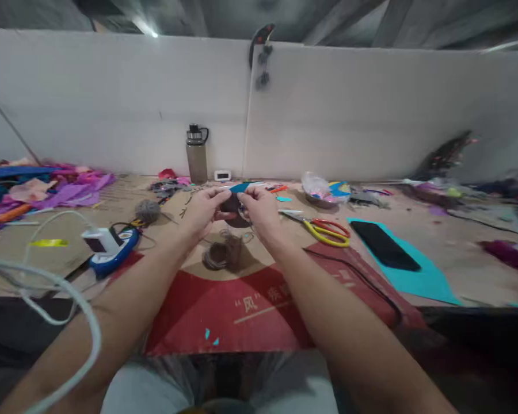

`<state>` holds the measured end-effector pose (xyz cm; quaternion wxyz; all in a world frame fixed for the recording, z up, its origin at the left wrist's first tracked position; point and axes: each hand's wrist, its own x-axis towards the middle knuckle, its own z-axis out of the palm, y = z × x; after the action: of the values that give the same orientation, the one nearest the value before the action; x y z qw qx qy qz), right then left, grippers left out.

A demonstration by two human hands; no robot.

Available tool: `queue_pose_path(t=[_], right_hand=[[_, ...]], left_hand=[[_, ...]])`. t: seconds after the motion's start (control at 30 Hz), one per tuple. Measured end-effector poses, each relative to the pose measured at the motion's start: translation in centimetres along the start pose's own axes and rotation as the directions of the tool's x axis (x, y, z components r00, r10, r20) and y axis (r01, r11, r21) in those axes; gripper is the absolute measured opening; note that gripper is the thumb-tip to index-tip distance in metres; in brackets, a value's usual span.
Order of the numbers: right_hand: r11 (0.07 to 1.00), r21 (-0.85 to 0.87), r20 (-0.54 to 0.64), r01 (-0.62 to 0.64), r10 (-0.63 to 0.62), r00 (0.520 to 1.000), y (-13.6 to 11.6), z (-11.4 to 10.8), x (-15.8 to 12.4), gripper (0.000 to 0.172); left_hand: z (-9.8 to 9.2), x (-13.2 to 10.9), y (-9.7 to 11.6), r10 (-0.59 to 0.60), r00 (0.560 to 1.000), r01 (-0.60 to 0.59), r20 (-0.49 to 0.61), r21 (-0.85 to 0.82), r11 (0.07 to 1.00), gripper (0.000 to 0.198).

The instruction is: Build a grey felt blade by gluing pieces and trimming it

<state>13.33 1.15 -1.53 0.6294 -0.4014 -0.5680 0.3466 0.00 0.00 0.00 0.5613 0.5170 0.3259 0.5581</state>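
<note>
Both hands are raised over the middle of the table, close together. Between them is a small dark piece (232, 205), brownish-grey with a blue part (240, 187) at its top; its material and kind are unclear. My left hand (210, 208) pinches its left side with thumb and fingers. On the right edge, my right hand (259, 210) closes its fingertips on the same piece. Below the hands lies a coil of grey-brown cord (216, 256). Scissors with yellow and red handles (327, 234) rest to the right of my right hand.
A black phone (384, 245) lies on a turquoise sheet (421, 283) at right. At left are a blue power strip (114, 259) with a white charger, white cables (92, 328), and coloured scraps (75, 187). A bottle (197, 158) stands by the back wall. A red printed sheet (190, 322) covers the front.
</note>
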Motion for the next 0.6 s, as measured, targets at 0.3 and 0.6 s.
queue_pose_path(t=[0.3, 0.6], right_hand=[[0.993, 0.053, 0.135, -0.108, 0.1, 0.986, 0.4, 0.4, -0.6, 0.023], [0.927, -0.362, 0.194, -0.099, 0.179, 0.965, -0.2, -1.2, -0.5, 0.01]], left_hand=[[-0.5, 0.5, 0.1, 0.046, 0.987, -0.046, -0.154, 0.006, 0.999, 0.01], [-4.6, 2.5, 1.2, 0.123, 0.927, -0.169, -0.353, -0.101, 0.98, 0.004]])
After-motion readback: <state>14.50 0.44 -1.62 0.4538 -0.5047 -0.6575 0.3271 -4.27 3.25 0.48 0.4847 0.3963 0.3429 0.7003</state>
